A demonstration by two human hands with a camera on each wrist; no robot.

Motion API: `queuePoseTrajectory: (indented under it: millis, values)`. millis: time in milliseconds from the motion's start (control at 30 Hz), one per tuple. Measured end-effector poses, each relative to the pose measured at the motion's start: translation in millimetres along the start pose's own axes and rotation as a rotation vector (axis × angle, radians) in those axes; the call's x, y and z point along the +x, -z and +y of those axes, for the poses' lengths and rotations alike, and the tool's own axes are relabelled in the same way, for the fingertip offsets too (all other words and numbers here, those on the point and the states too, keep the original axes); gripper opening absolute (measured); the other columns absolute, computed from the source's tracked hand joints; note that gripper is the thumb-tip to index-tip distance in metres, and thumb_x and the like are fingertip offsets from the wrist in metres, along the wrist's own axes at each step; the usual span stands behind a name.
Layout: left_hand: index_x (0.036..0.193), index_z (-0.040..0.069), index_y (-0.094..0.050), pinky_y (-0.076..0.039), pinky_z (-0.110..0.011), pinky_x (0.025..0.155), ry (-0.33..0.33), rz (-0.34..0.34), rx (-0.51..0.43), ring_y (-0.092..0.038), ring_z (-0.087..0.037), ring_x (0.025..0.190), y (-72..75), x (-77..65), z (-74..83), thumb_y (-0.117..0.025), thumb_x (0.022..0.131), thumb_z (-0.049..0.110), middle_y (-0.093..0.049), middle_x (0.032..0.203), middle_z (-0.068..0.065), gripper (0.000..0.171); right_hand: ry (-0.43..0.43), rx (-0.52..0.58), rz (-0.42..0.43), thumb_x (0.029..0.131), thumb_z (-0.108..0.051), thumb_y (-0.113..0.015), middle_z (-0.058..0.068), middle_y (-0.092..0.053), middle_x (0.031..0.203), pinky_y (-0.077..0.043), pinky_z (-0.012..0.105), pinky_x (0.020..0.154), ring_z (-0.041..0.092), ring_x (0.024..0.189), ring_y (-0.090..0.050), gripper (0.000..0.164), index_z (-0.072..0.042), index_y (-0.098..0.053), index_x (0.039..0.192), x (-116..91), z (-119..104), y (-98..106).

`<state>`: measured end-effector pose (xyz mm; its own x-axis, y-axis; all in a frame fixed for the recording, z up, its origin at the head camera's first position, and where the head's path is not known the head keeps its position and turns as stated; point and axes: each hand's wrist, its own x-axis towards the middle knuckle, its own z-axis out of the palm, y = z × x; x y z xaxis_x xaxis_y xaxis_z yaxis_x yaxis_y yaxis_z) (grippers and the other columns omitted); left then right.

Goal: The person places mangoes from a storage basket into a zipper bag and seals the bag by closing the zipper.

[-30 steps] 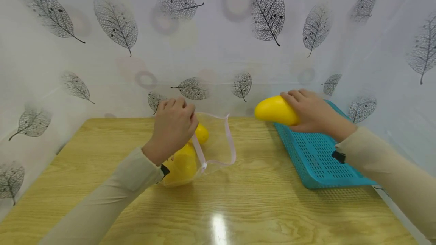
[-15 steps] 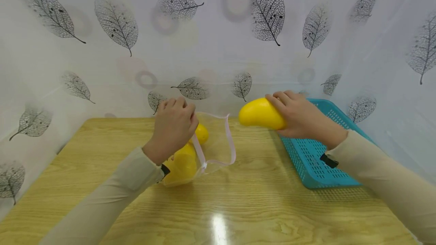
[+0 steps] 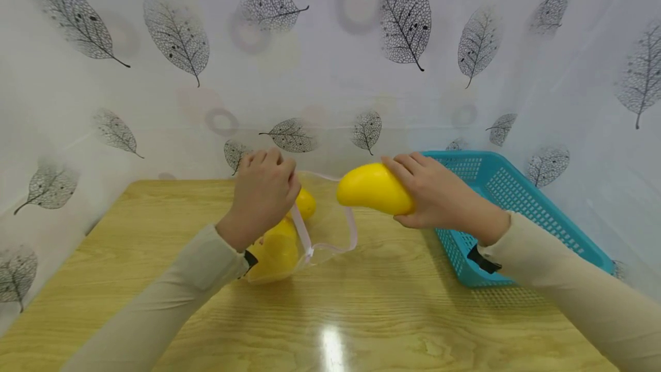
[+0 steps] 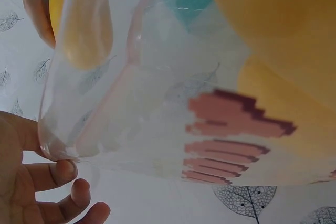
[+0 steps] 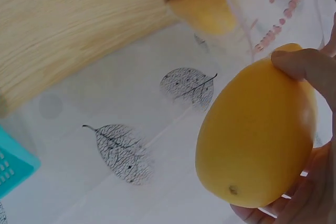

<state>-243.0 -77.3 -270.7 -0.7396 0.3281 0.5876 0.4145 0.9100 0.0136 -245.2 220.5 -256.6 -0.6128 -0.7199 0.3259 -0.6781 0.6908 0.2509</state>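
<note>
My left hand (image 3: 264, 197) pinches the rim of a clear plastic bag (image 4: 152, 98) with a pale pink edge, its mouth facing right. Inside the bag lie several yellow mangoes (image 3: 276, 248), partly hidden behind the left hand and sleeve. My right hand (image 3: 434, 194) grips another yellow mango (image 3: 374, 188) by its right end, in the air. In the head view this mango's left tip overlaps the bag's far rim; the left wrist view shows it through the film near the opening. Thumb and fingers wrap the held mango (image 5: 257, 129) in the right wrist view.
A teal perforated plastic basket (image 3: 547, 211) stands at the right of the wooden table (image 3: 372, 314), partly behind the right forearm. A white curtain (image 3: 330, 62) printed with leaves hangs around the back and sides.
My right hand has carried the mango leftward from over the basket to the bag's mouth, slightly lower. The left hand and bag have stayed in place.
</note>
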Motion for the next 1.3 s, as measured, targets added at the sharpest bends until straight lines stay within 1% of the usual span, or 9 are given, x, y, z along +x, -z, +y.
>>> queuePoseTrajectory:
  millis: [167,300,500,567,700,900,1067,1200,1300]
  values:
    - [0.079,0.006,-0.063,-0.044,-0.046,0.085,-0.005,0.004,0.005,-0.055,-0.029,0.078,0.7,-0.1,0.1,-0.054,0.089,0.019,-0.059,0.081,-0.011,0.018,0.022,0.003,0.004,0.063,-0.041,-0.079,0.014,-0.056,0.122,-0.048,0.043,0.087,0.029,0.102,-0.054,0.093,0.0,-0.04,0.136,2.1,-13.9,-0.7]
    - [0.08,0.006,-0.063,-0.045,-0.047,0.086,-0.006,0.0,0.011,-0.056,-0.03,0.079,1.4,0.0,0.3,-0.054,0.089,0.019,-0.06,0.082,-0.011,0.018,0.03,0.016,0.003,0.062,-0.042,-0.079,0.015,-0.057,0.123,-0.048,0.042,0.088,0.028,0.101,-0.055,0.093,0.002,-0.04,0.134,3.9,-23.9,-4.0]
    - [0.081,0.006,-0.063,-0.045,-0.047,0.086,-0.004,-0.007,0.013,-0.056,-0.03,0.079,1.3,0.0,-0.2,-0.054,0.089,0.019,-0.06,0.084,-0.012,0.018,0.022,0.082,-0.014,0.064,-0.042,-0.077,0.01,-0.058,0.114,-0.048,0.037,0.083,0.024,0.095,-0.053,0.085,0.0,-0.041,0.128,8.7,-37.6,-10.9]
    - [0.081,0.006,-0.063,-0.044,-0.047,0.086,-0.004,-0.005,0.013,-0.056,-0.03,0.08,1.1,0.3,-0.5,-0.053,0.089,0.018,-0.06,0.084,-0.012,0.018,0.028,0.098,-0.021,0.065,-0.042,-0.075,0.009,-0.057,0.113,-0.048,0.036,0.085,0.023,0.097,-0.053,0.082,-0.001,-0.042,0.127,11.1,-42.1,-13.0]
    - [0.08,0.006,-0.062,-0.043,-0.047,0.086,-0.001,-0.01,0.008,-0.055,-0.03,0.079,1.4,0.5,-0.6,-0.053,0.089,0.018,-0.06,0.084,-0.012,0.018,0.048,0.089,-0.022,0.064,-0.043,-0.075,0.01,-0.057,0.115,-0.048,0.039,0.09,0.026,0.103,-0.054,0.081,0.001,-0.045,0.125,15.6,-50.5,-16.4]
    - [0.079,0.006,-0.062,-0.043,-0.047,0.086,0.0,-0.014,-0.001,-0.054,-0.029,0.078,1.8,0.0,-0.5,-0.053,0.09,0.018,-0.059,0.083,-0.011,0.018,0.076,0.057,-0.026,0.065,-0.045,-0.075,0.011,-0.057,0.117,-0.049,0.038,0.089,0.026,0.103,-0.054,0.082,0.001,-0.047,0.126,20.5,-57.9,-19.8]
    - [0.079,0.007,-0.062,-0.043,-0.046,0.084,-0.004,-0.004,0.003,-0.053,-0.028,0.077,1.4,-0.6,-0.1,-0.053,0.089,0.018,-0.059,0.082,-0.011,0.018,0.067,0.081,-0.034,0.065,-0.044,-0.074,0.014,-0.054,0.122,-0.049,0.039,0.092,0.028,0.108,-0.054,0.08,-0.001,-0.047,0.127,24.0,-63.5,-24.0]
    - [0.081,0.007,-0.062,-0.043,-0.046,0.084,-0.004,0.002,0.006,-0.053,-0.028,0.078,1.0,-0.7,0.0,-0.053,0.09,0.019,-0.059,0.082,-0.011,0.018,0.067,0.091,-0.027,0.067,-0.046,-0.074,0.013,-0.055,0.121,-0.049,0.038,0.092,0.027,0.107,-0.055,0.078,-0.001,-0.049,0.125,26.9,-68.5,-28.6]
    - [0.082,0.007,-0.063,-0.043,-0.046,0.085,-0.004,0.001,0.01,-0.054,-0.029,0.079,1.0,-0.7,0.1,-0.053,0.09,0.019,-0.059,0.084,-0.011,0.018,0.068,0.092,-0.005,0.068,-0.046,-0.074,0.012,-0.057,0.119,-0.049,0.038,0.093,0.026,0.107,-0.056,0.076,0.0,-0.051,0.124,29.7,-71.4,-32.8]
